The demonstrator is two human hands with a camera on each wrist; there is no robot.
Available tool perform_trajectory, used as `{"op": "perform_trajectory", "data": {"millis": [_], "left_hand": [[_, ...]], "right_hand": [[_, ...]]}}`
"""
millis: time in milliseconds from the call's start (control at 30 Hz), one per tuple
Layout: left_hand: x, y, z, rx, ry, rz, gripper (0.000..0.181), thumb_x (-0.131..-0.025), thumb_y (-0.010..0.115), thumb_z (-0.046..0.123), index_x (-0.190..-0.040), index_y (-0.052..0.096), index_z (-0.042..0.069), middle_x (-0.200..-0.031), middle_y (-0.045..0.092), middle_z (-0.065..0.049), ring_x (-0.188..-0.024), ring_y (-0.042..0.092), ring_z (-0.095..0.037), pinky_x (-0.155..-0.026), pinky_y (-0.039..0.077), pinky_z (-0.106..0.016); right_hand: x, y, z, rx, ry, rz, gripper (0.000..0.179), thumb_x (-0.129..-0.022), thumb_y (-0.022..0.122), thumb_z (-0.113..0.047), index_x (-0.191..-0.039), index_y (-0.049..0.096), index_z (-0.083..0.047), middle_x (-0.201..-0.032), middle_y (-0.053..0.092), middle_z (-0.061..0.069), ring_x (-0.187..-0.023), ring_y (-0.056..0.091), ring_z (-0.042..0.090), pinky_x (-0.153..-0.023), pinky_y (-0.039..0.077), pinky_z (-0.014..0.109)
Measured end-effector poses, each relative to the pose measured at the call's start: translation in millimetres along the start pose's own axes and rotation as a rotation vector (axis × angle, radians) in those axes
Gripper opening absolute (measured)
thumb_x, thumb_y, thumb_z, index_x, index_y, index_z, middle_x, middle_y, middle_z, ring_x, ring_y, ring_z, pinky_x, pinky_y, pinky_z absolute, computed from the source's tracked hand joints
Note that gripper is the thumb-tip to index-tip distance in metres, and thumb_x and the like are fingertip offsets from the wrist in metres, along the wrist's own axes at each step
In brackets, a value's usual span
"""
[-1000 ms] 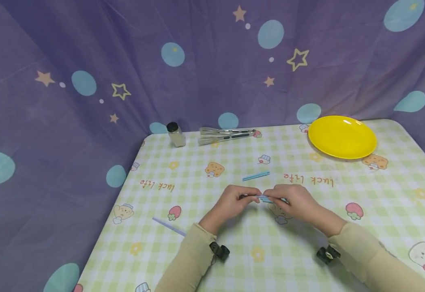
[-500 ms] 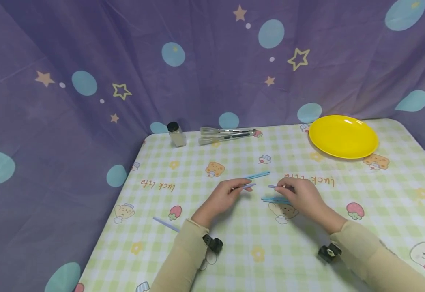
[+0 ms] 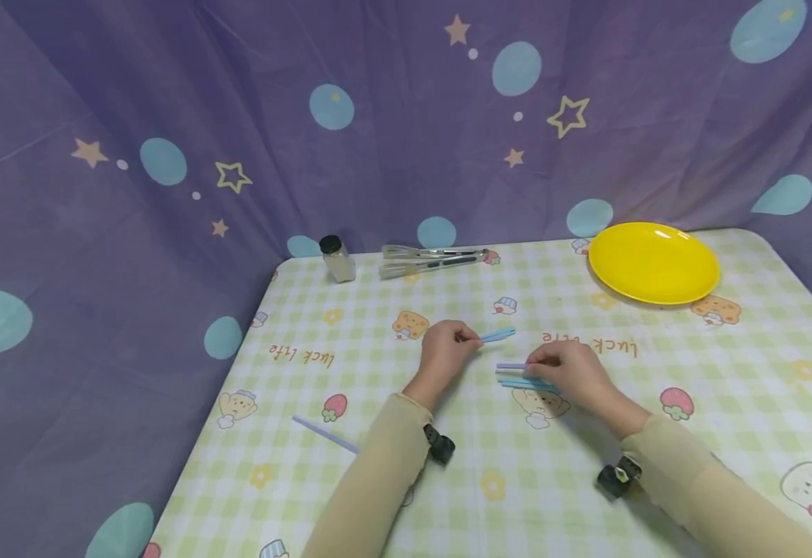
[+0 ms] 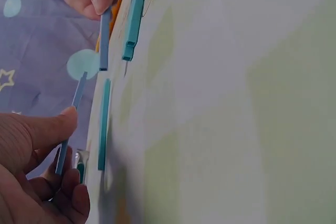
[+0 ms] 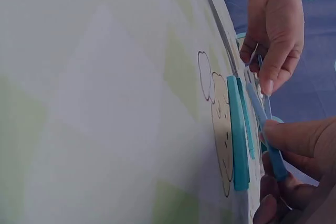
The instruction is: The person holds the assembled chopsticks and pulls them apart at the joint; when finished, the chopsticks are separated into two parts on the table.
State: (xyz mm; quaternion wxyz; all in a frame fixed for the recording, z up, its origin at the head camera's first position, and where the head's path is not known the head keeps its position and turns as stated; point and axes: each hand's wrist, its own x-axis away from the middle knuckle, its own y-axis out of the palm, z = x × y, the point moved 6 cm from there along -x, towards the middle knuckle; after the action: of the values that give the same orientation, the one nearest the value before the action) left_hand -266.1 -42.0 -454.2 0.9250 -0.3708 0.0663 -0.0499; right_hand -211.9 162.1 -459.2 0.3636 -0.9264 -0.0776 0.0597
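My left hand [image 3: 448,349] pinches a slim purple stick [image 4: 79,92], possibly a chopstick piece, beside a pair of teal sticks [image 3: 507,334]. The stick's far end is narrower in the left wrist view. Nearer the middle of the table, my right hand [image 3: 573,372] grips another purple stick [image 3: 510,366] between thumb and fingers. Its free end, square in section, points left. Just below it lies a second pair of teal sticks [image 5: 238,135], with my right fingers covering part of them in the head view. A third purple stick [image 3: 322,432] lies beside my left sleeve.
At the back left stands a small jar [image 3: 338,262] with a black lid. Metal tongs [image 3: 434,262] lie beside it. A yellow plate [image 3: 653,263] sits at the back right. The checked tablecloth [image 3: 490,442] meets a purple curtain [image 3: 406,155] behind.
My hands have come apart, each with a purple stick. The left hand has moved up and away towards the far teal pair; the right hand has shifted slightly right and stays above the near pair.
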Motion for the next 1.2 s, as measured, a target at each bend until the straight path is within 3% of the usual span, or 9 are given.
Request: {"op": "perform_trajectory", "data": {"millis": [300, 567, 733, 1000, 1200], "left_hand": [[-14.5, 17.6, -2.1, -0.021, -0.084, -0.028, 0.011, -0.077, 0.084, 0.019, -0.072, 0.075, 0.016, -0.069, 0.063, 0.009, -0.066, 0.055, -0.008, -0.067, 0.046, -0.026], [-18.7, 21.4, -1.8, -0.087, -0.138, -0.031, 0.020, -0.076, 0.085, 0.023, -0.068, 0.068, 0.018, -0.070, 0.061, 0.009, -0.069, 0.055, -0.011, -0.072, 0.048, -0.030], [-21.2, 23.0, -0.2, -0.148, -0.122, -0.028, 0.022, -0.077, 0.085, 0.025, -0.068, 0.066, 0.017, -0.071, 0.059, 0.008, -0.072, 0.055, -0.012, -0.073, 0.048, -0.031], [-21.3, 22.2, -1.0, -0.162, -0.114, -0.038, 0.023, -0.078, 0.084, 0.027, -0.071, 0.065, 0.017, -0.077, 0.057, 0.006, -0.076, 0.053, -0.014, -0.075, 0.045, -0.031], [-14.8, 5.4, -5.6, -0.122, -0.126, -0.030, 0.021, -0.081, 0.081, 0.029, -0.076, 0.066, 0.015, -0.080, 0.057, 0.003, -0.074, 0.052, -0.015, -0.070, 0.044, -0.030]], "right_hand": [[-2.8, 10, 8, -0.021, 0.083, -0.093, 0.005, -0.085, 0.076, -0.017, -0.081, 0.075, -0.016, -0.080, 0.068, -0.006, -0.080, 0.058, 0.015, -0.079, 0.044, 0.038], [-5.3, 9, 8, 0.008, 0.061, -0.123, 0.006, -0.085, 0.075, -0.015, -0.079, 0.073, -0.015, -0.078, 0.066, -0.006, -0.076, 0.055, 0.015, -0.075, 0.043, 0.035], [-6.7, 9, 7, 0.024, 0.045, -0.142, 0.007, -0.086, 0.074, -0.016, -0.079, 0.073, -0.015, -0.078, 0.066, -0.005, -0.077, 0.054, 0.015, -0.075, 0.042, 0.035], [-6.5, 9, 10, 0.032, 0.045, -0.151, 0.007, -0.088, 0.072, -0.017, -0.082, 0.074, -0.014, -0.080, 0.068, -0.005, -0.079, 0.057, 0.015, -0.078, 0.045, 0.039], [-6.4, 8, 11, 0.017, 0.078, -0.119, 0.009, -0.091, 0.069, -0.019, -0.091, 0.075, -0.012, -0.089, 0.069, -0.001, -0.088, 0.059, 0.020, -0.085, 0.046, 0.044]]}}
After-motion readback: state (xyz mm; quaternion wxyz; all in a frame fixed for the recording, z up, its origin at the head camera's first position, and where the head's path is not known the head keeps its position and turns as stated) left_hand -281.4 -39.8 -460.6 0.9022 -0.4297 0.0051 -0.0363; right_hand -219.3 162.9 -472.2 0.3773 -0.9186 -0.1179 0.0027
